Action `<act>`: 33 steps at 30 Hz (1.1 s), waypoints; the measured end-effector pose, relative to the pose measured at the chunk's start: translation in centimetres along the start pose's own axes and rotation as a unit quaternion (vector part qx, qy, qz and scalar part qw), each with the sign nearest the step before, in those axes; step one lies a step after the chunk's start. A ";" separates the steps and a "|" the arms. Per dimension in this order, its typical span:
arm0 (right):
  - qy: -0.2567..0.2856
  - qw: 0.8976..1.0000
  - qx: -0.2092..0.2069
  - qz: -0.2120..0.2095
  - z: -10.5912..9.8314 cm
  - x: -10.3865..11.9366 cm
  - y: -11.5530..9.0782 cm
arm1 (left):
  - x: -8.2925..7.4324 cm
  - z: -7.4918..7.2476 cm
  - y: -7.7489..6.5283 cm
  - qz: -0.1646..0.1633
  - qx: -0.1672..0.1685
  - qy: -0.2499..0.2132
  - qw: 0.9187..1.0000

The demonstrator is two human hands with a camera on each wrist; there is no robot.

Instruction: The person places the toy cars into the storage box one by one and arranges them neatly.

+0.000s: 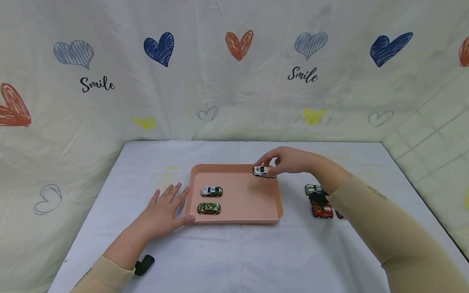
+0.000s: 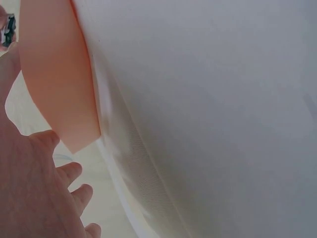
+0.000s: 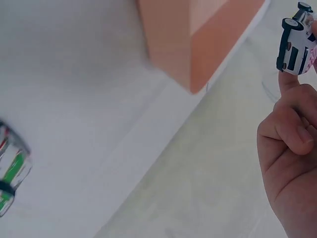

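Grip of the left hand holds nothing: its fingers are spread and nearly straight, and the thumb rests against the eight o'clock corner of the pink tray, which lies on the white-covered desk. Taking that tray as the dial, a silver-and-black toy car sits inside it at nine o'clock, with a camouflage-green toy car near it at eight, both on their wheels.

Farther right, the right hand pinches a white toy car between thumb and fingers, raised over the tray's two o'clock corner and apart from its floor. This car is probably light and stiff, with a hard, glossy shell that could slip under a loose fingertip and wheels that could turn under pressure. A pinch on the firm body, clear of the wheels, should suit it best; it hardly looks fragile.

Beyond the tray, towards three o'clock, a green-and-white toy car and a red toy car lie close together on the desk. Just beside them, another red car is mostly hidden by the right sleeve.
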State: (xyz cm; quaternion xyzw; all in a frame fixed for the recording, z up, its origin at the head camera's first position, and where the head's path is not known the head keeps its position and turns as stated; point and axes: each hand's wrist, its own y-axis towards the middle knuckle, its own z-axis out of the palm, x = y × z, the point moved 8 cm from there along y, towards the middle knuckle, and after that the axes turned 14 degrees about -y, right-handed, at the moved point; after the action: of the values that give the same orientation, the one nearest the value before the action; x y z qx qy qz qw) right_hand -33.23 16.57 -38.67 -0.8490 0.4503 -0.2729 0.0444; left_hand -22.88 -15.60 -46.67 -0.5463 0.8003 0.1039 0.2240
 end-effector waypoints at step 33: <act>-0.044 0.999 -0.006 -0.031 4.4 7.4 9.3 | 0.9 0.6 0.4 -0.013 0.006 0.012 1.000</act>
State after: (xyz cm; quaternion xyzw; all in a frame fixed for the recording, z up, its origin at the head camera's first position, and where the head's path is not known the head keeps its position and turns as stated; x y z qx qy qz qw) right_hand -34.56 4.47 -42.27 -0.8740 0.4229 -0.2339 0.0510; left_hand -23.42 -15.95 -47.69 -0.5569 0.7961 0.0897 0.2191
